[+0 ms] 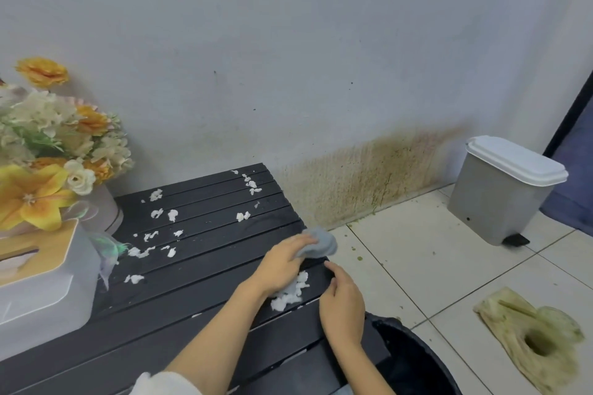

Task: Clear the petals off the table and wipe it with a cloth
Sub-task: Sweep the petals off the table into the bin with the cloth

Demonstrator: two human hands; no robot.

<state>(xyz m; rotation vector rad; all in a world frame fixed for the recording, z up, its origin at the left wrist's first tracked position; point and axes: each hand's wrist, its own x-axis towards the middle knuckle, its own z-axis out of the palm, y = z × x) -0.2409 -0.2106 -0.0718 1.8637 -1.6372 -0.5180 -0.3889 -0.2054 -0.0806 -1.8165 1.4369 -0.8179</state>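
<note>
White petals point(173, 215) lie scattered over the black slatted table point(208, 266), with a gathered pile of petals point(290, 293) near its right edge. My left hand point(282, 263) grips a grey cloth point(322, 244) at the table's right edge, just beyond the pile. My right hand point(341, 305) sits at the table's edge to the right of the pile, with its fingers loosely curved and nothing in them. A black bin point(414, 359) stands below that edge, under my right hand.
A vase of yellow and cream flowers point(48, 144) and a white tissue box point(41, 282) occupy the table's left end. On the tiled floor stand a grey pedal bin with a white lid point(500, 192) and a dirty yellowish rag point(529, 330).
</note>
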